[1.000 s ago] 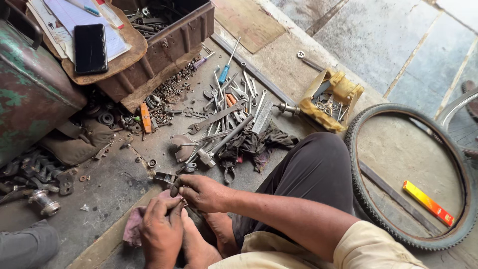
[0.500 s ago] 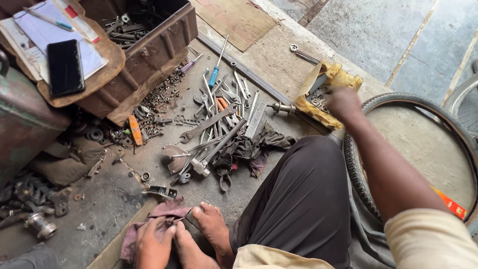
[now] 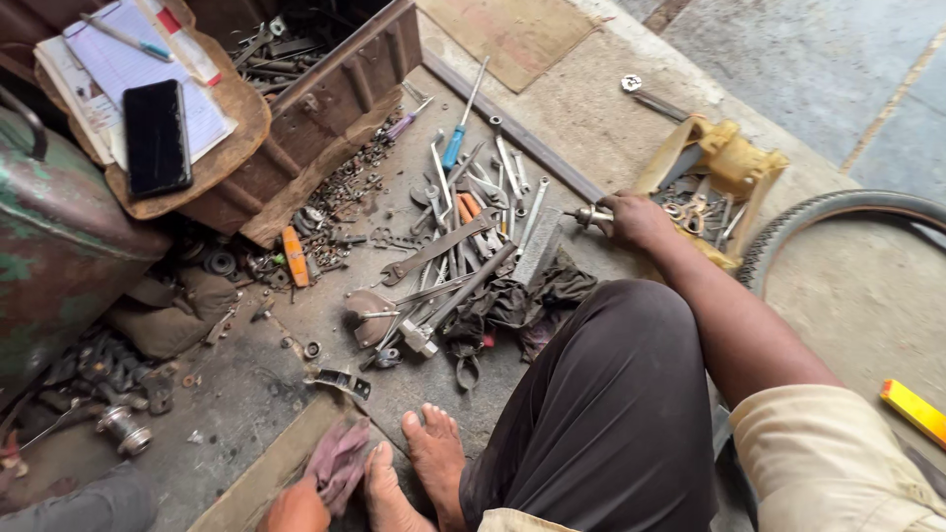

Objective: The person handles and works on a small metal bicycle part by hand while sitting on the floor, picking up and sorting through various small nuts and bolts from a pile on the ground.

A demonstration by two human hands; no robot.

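My right hand (image 3: 631,219) reaches forward over my dark-trousered knee and is closed around a metal hub axle (image 3: 588,214) lying beside the yellow tray (image 3: 727,158) of small parts. My left hand (image 3: 294,510) sits low at the bottom edge next to my bare feet, touching a dusty pink rag (image 3: 338,461); only part of it shows. Between the hands lies a heap of wrenches and spanners (image 3: 463,261), with a blue-handled screwdriver (image 3: 458,138) at its far side.
A rusty metal toolbox (image 3: 325,108) stands at the back left, with a board holding a notebook and a black phone (image 3: 156,138) on top. A green tank (image 3: 49,246) is at left. A bicycle tyre (image 3: 838,212) lies at right, an orange-yellow bar (image 3: 912,409) beyond.
My right hand left the small part by my feet, swung out to the yellow tray, and now has drawn back slightly and closed on the hub axle. The left hand stayed on the rag.
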